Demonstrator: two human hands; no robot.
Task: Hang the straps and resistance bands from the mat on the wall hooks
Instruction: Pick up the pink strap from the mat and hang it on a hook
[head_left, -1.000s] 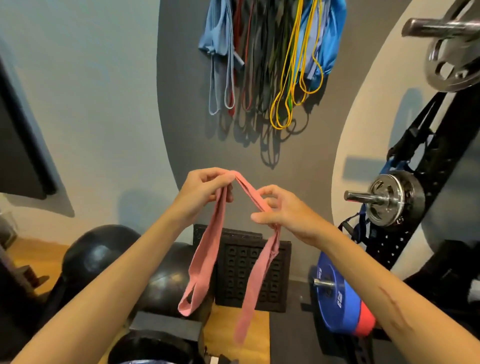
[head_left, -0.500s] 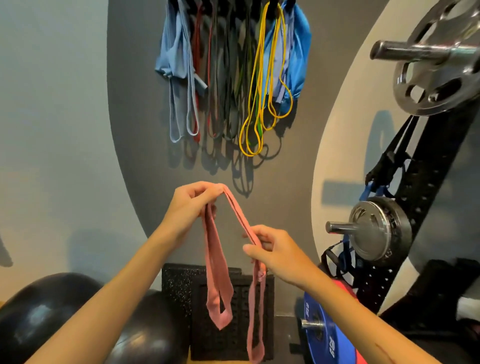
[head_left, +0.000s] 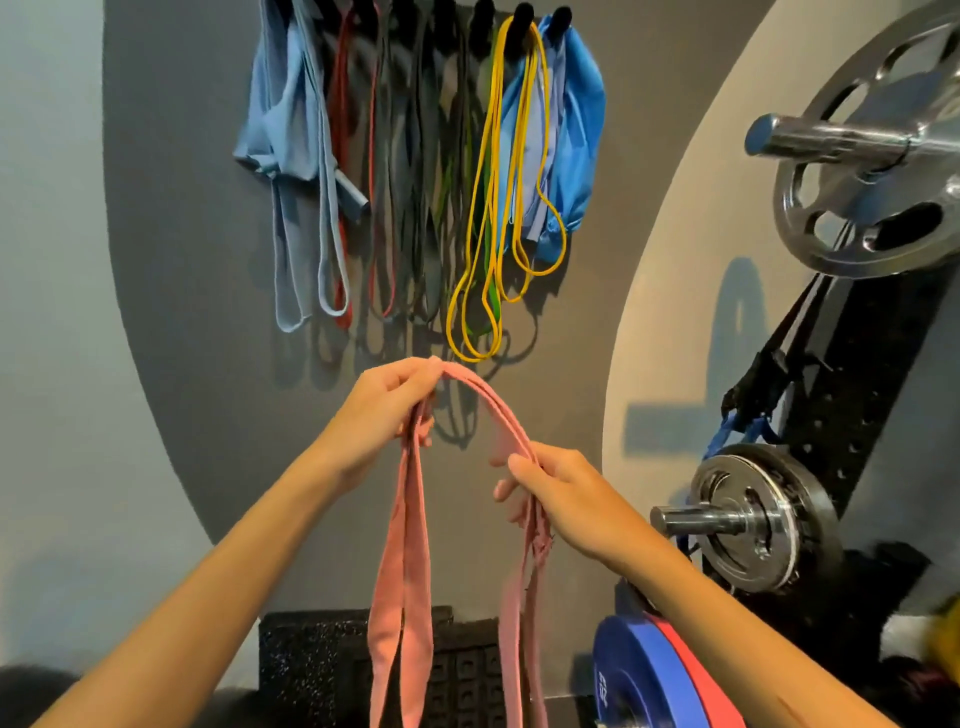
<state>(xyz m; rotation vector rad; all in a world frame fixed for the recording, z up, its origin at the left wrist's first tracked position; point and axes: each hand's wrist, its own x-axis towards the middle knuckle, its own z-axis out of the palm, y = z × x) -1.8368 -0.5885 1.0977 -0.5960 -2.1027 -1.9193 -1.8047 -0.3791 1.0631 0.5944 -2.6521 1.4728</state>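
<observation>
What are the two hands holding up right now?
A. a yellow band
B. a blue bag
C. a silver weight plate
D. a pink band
D: the left hand and the right hand each have their grip on the pink band, which arches between them, while the yellow band hangs on the wall hooks above.

Left hand (head_left: 387, 402) raised, right hand (head_left: 558, 496) lower, both gripping.
</observation>
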